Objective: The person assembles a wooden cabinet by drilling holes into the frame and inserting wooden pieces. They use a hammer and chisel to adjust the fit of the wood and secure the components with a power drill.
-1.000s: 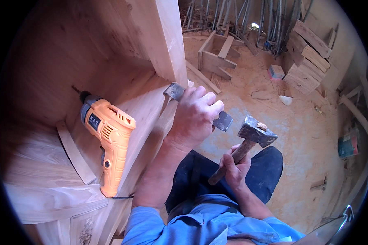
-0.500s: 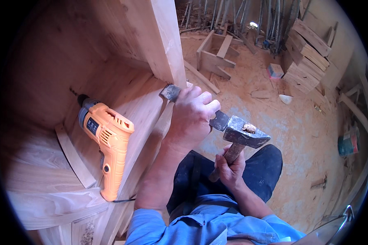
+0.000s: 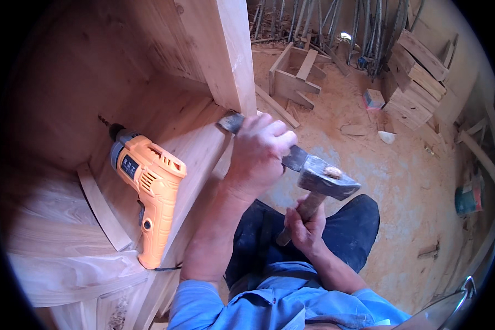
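The chisel (image 3: 234,122) lies slanted against the foot of the upright wooden post (image 3: 225,49), its blade tip at the edge of the wooden shelf (image 3: 187,137) — the left hand (image 3: 258,154) is wrapped tight round its handle. The hammer (image 3: 327,180) head sits at the chisel's near end, its wooden shaft gripped in the closed right hand (image 3: 305,231). To the left, an orange drill (image 3: 148,187) rests on the shelf — sawdust floor (image 3: 401,181) to the right
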Demonstrator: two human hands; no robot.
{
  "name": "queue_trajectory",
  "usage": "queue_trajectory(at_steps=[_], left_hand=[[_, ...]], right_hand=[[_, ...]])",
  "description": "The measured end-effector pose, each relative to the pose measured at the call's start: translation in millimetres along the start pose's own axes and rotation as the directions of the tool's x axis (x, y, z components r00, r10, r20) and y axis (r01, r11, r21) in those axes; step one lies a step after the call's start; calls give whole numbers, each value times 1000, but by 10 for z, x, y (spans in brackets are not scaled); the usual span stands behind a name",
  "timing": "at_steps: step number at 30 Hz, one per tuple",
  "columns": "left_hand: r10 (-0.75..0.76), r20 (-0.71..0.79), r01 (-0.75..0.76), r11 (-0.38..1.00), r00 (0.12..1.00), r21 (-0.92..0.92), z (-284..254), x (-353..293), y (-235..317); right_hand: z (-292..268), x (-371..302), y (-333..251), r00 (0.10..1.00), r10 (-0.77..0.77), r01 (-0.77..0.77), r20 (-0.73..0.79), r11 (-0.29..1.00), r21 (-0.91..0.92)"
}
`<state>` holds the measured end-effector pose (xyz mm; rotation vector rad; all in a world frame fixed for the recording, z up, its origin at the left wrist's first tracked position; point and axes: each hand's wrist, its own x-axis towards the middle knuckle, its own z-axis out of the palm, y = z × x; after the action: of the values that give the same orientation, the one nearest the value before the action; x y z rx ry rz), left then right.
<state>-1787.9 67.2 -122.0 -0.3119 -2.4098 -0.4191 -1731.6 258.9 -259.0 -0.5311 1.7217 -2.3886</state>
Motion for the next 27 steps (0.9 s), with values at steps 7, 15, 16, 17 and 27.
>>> queue_trajectory(at_steps=[7,15,16,17,27], left_hand=[[-18,18,18,1000,1000,12,4,12,-13],[-45,10,44,995,999,93,5,1,-95],[-30,-21,32,996,999,87,42,-3,-28],[-15,-52,20,996,999,82,81,-8,34],[18,-594,-85,993,804,-85,538,136,-67]], right_hand=[[63,-30,-33,995,-56,62,-77,995,78],[-29,48,-140,993,105,-104,-54,994,28],[-71,62,-159,992,92,-90,-81,996,26],[-111,80,-198,991,78,-76,-107,997,23],[-339,244,-362,976,-135,104,-171,979,-178]])
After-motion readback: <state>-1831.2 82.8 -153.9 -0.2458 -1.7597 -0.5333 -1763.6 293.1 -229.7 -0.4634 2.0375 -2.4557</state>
